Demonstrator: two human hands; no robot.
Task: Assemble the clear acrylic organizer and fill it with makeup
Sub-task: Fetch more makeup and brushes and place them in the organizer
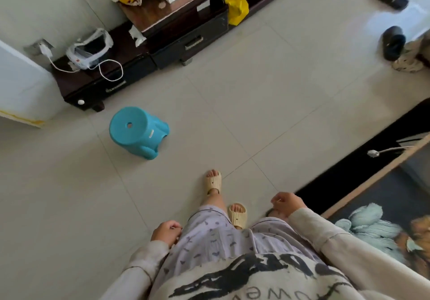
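No acrylic organizer or makeup shows in the head view. I stand on a tiled floor and look down at my legs and cream slippers [213,182]. My left hand [166,231] hangs by my left hip, fingers curled in, nothing in it. My right hand [287,203] hangs by my right side, fingers loosely curled, nothing visibly in it.
A blue plastic stool [137,131] stands on the floor ahead to the left. A low dark cabinet [149,51] with boxes, bags and a charger cable runs along the far wall. Dark slippers [393,42] lie far right. A dark table edge [372,178] is at my right.
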